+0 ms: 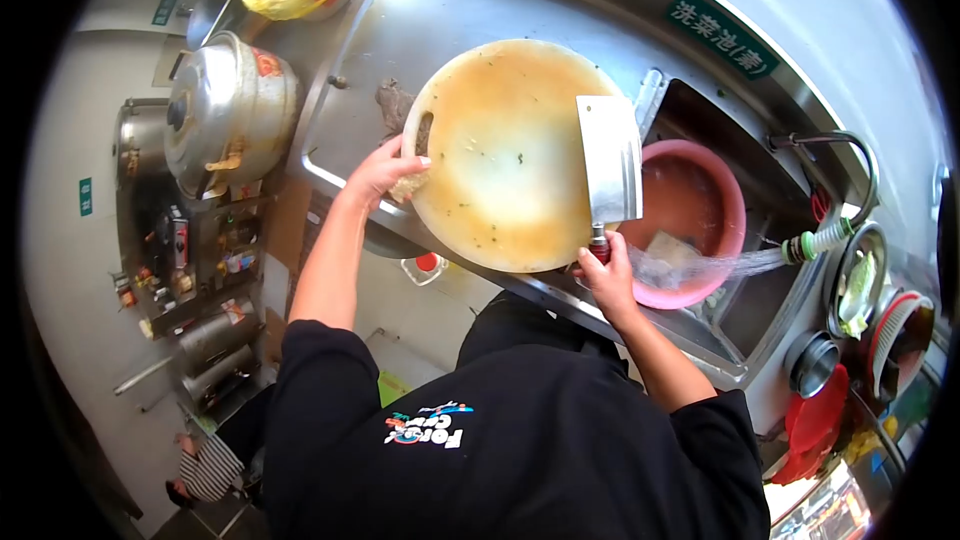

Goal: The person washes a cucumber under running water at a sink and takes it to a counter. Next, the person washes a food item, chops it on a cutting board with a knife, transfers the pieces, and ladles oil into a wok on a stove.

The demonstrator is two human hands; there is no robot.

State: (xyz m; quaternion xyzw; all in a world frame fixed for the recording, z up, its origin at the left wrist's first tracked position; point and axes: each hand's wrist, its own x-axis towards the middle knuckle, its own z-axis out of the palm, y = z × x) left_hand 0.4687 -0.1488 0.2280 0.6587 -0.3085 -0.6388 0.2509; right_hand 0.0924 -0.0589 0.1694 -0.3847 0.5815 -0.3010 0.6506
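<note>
A round cutting board (520, 155), pale in the middle and stained tan around it, lies at the steel sink. My left hand (383, 172) is closed on its left edge by the handle slot, thumb on top. A rough beige lump (408, 187) shows against that hand; I cannot tell what it is. My right hand (608, 275) grips the dark red wooden handle of a cleaver (610, 155). The cleaver's broad blade points away from me over the board's right side. A dark rag-like thing (394, 105) lies beyond the board's left edge.
Water sprays from a hose nozzle (805, 243) into a pink basin (735, 210) of brownish water in the right sink. Nearby are metal bowls (812, 365) and a red plastic container (815, 425). A large lidded pot (235, 110) stands left. Another person (210, 465) is at lower left.
</note>
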